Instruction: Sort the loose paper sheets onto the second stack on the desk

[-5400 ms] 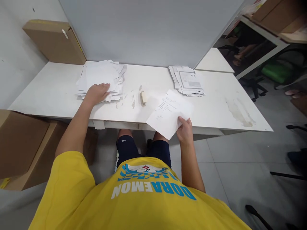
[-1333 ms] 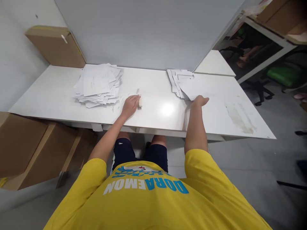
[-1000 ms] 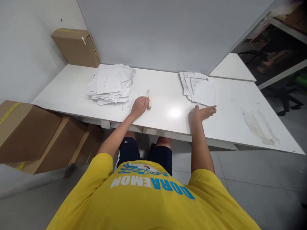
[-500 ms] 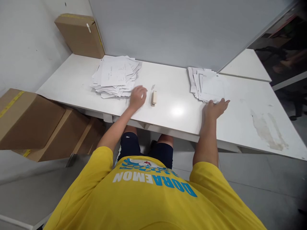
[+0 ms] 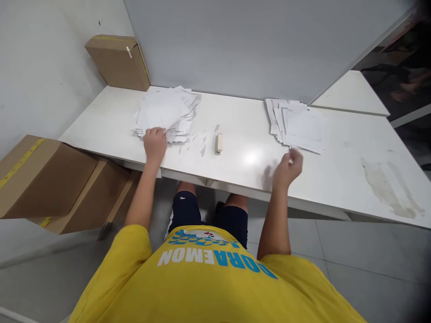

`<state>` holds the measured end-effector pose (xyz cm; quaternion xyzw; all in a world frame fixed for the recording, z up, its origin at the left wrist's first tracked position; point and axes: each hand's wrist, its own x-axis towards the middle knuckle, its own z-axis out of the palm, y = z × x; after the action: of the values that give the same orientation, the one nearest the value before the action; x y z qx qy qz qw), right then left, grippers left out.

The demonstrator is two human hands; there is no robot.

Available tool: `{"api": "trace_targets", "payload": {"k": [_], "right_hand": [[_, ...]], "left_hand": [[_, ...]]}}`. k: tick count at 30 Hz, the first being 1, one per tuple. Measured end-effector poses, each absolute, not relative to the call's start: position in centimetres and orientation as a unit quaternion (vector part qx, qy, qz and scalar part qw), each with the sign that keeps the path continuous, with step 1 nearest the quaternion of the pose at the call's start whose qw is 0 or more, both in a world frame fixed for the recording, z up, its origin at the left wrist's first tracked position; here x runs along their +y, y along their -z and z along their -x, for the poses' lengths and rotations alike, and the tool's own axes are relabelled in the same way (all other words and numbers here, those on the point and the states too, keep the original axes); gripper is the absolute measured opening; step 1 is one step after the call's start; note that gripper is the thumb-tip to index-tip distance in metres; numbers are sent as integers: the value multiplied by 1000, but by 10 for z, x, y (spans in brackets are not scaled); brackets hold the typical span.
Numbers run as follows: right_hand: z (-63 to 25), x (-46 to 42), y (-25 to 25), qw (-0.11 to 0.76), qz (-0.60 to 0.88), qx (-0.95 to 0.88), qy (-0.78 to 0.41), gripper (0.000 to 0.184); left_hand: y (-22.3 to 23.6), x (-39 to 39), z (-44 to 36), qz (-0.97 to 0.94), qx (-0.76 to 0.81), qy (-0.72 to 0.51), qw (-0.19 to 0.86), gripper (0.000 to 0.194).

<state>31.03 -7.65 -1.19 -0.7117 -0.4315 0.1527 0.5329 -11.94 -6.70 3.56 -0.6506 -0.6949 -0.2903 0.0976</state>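
At the front edge of a messy paper stack [image 5: 183, 110], my left hand [image 5: 155, 146] pinches the near edge of a top sheet of paper [image 5: 161, 107]. That sheet looks blank and slightly smeared. My right hand [image 5: 288, 169] is above the desk, just short of the smaller paper pile [image 5: 301, 128]. Its fingers are curled in and nothing shows between them. A small cream stapler [image 5: 219, 143] lies on the desk between the two piles, apart from both hands.
The white desk [image 5: 235, 112] runs along a grey partition [image 5: 235, 45]. A cardboard box [image 5: 117, 63] leans at the back left corner. More cardboard boxes [image 5: 50, 179] are stacked left of the desk. A brownish stain [image 5: 387, 186] marks the desk's right side.
My left hand has moved left onto the large stack's front edge and taken hold of a sheet. My right hand has drawn back from the smaller pile and curled its fingers.
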Motion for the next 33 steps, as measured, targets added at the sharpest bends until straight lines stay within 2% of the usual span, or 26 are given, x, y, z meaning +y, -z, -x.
{"api": "trace_targets", "payload": {"k": [2,4,7,12,17,21,25,29,33], "right_hand": [[-259,-116,5,561,648,-418,-303,40],[-210,-151,0,516,535,-432,-510,46],[-155,-179,-4,485,413,-420,-646,51],[-134,-168,11,527,484,-337,-612,44],[-161,-160,32,568,542,-318,-531,46],[-193,-165,38,585,542,-334,-503,51],[-226,-179,35,599,557,-336,-467,50],[-260,-203,40,576,579,-355,-456,44],[-285,-223,50,559,619,-356,-421,39]], "left_hand": [[-34,-102,78,630,-692,335,111,47],[-30,-135,36,648,-675,339,98,45],[-22,-167,-13,719,-634,280,50,45],[-15,-178,-38,815,-546,190,-38,48],[-30,-170,-19,860,-478,169,-54,51],[-56,-81,46,838,-510,190,-18,51],[-67,22,123,777,-606,172,12,75],[-64,42,153,771,-633,69,22,48],[-66,22,150,742,-663,84,50,35]]}}
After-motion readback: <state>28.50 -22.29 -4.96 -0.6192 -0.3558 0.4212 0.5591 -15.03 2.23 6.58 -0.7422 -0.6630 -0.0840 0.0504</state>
